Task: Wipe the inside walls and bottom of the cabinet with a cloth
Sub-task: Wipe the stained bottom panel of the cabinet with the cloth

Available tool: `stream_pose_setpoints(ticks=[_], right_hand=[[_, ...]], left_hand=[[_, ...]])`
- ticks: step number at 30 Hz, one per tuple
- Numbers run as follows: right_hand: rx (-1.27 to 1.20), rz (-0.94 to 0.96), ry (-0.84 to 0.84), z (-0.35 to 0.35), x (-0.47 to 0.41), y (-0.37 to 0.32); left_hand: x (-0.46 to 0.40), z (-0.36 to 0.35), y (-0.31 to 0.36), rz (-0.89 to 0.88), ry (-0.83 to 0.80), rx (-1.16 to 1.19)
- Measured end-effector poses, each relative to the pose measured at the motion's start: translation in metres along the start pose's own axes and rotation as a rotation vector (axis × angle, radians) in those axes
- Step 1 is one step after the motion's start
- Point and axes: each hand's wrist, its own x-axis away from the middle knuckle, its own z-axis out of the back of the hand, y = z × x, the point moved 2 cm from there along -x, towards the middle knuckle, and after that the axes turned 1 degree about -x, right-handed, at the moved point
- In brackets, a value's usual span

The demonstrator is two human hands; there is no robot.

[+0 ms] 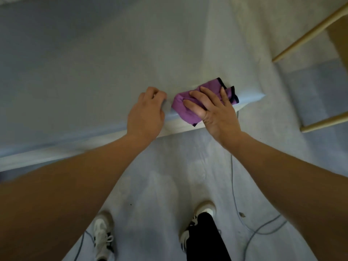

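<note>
White ledge; crumpled purple, dark-edged cloth under right hand's spread fingers; left hand's curled.

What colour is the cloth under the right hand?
Purple, with a dark edge; the cloth shows in the head view.

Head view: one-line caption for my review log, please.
Right hand presses a purple dark-edged cloth flat on a white panel's edge; left hand curls over the edge beside it.
</note>
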Motion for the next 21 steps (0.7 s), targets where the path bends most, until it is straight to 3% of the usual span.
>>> stream_pose_setpoints(ticks=[5,10,17,19,21], right_hand=[[-0.065,-0.106,0.000,0.010,0.021,0.054],[-0.216,-0.373,-0.028,0.022,0.039,0.098],[-0.291,-0.729,-0.350,0.029,0.045,0.141],[-0.394,-0.881,-0.378,0.033,0.042,0.163],[-0.661,-1.017,-0.321,0.039,0.039,0.177]], left_hand=[[-0.022,-0.015,0.045,-0.011,-0.023,-0.001],[-0.041,-0.022,0.080,0.027,-0.039,-0.001],[-0.056,-0.029,0.122,0.013,-0.118,-0.006],[-0.059,-0.030,0.128,0.005,-0.116,-0.005],[-0.063,-0.031,0.131,0.014,-0.110,0.005]])
